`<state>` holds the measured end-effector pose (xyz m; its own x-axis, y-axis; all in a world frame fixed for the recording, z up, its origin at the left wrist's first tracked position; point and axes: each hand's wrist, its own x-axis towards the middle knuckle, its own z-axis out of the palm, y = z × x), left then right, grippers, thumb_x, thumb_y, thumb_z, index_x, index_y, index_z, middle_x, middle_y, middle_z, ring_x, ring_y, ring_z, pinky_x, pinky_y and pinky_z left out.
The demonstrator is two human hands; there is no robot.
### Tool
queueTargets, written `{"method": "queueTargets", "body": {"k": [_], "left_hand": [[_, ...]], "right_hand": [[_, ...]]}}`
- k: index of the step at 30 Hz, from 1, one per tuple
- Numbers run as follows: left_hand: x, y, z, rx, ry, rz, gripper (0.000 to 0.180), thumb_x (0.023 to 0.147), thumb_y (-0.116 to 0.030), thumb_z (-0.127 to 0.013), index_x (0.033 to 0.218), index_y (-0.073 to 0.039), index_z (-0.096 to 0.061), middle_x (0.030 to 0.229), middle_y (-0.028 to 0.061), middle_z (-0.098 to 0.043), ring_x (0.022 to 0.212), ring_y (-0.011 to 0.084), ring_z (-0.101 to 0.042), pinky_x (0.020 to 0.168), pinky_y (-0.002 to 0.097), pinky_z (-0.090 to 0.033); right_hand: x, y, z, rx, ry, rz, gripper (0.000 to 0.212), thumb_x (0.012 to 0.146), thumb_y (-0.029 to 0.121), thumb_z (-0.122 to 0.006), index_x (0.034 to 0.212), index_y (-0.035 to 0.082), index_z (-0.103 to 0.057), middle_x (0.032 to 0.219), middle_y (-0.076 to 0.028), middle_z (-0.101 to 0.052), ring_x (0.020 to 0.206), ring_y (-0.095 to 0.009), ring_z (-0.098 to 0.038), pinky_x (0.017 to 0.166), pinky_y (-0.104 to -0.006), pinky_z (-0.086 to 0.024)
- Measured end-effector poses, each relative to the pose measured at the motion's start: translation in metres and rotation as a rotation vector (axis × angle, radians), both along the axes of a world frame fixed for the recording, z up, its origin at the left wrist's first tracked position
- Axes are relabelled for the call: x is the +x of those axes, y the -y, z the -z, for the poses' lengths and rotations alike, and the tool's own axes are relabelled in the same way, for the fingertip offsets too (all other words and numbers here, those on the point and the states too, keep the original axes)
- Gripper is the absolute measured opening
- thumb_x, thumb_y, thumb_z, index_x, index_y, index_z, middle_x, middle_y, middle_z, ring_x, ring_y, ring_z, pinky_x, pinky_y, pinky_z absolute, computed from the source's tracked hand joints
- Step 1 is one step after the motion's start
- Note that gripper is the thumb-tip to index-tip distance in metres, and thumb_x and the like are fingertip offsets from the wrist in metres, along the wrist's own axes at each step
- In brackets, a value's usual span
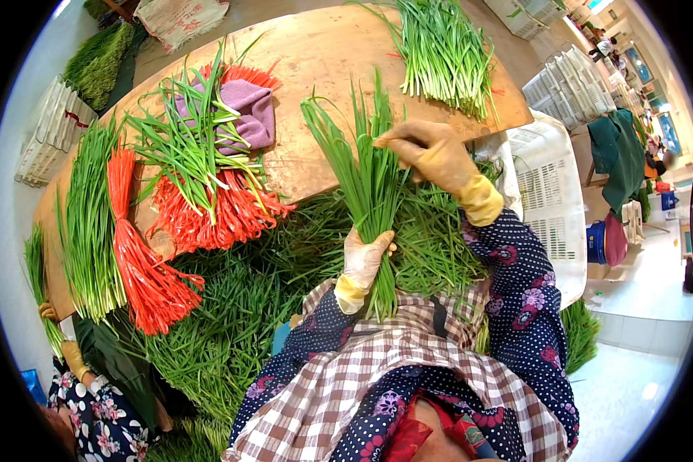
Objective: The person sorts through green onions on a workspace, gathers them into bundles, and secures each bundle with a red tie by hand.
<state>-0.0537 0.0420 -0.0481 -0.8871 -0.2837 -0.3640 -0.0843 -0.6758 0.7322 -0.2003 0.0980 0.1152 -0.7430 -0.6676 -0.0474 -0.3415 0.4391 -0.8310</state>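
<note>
My left hand (366,260), in a pale rubber glove, is closed round the lower part of a bunch of green garlic chives (368,177). The leaves fan out upward from the grip, over the table's near edge. Beside the upper right of the bunch is my right hand (433,156), gloved too, its fingers bent together in a pinch. Whatever those fingers may hold is too small to make out. Loose chives (439,239) lie heaped below and around both hands.
A wooden table (308,54) curves across the front. On it lie chive piles (446,58), red plastic strips (208,212), a tied red bundle (146,254) and a purple cloth (250,115). A white crate (547,192) stands right. At lower left another person's gloved hand (74,359) is near chives.
</note>
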Motion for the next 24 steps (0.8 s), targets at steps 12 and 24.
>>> {"method": "queueTargets", "body": {"k": [12,24], "left_hand": [[0.001,-0.002,-0.003,-0.02,-0.025,-0.031,0.025,0.078,0.005,-0.061,0.102,-0.001,-0.057,0.09,0.0073,-0.063,0.059,0.0106,-0.058,0.052,0.0209,-0.051],[0.001,-0.003,-0.004,0.004,-0.065,-0.044,0.024,0.078,0.005,-0.061,0.102,-0.001,-0.056,0.089,0.0079,-0.063,0.057,0.0113,-0.058,0.051,0.0214,-0.051]], "right_hand": [[-0.029,0.059,0.041,0.257,-0.333,-0.093,0.022,0.076,0.024,-0.064,0.086,0.004,-0.066,0.078,-0.012,-0.064,0.07,-0.023,-0.061,0.066,-0.0313,-0.047],[-0.033,0.011,-0.01,-0.301,-0.036,0.162,0.017,0.081,0.024,-0.064,0.084,0.007,-0.065,0.064,0.001,-0.059,0.05,-0.006,-0.047,0.046,-0.0201,-0.039]]}}
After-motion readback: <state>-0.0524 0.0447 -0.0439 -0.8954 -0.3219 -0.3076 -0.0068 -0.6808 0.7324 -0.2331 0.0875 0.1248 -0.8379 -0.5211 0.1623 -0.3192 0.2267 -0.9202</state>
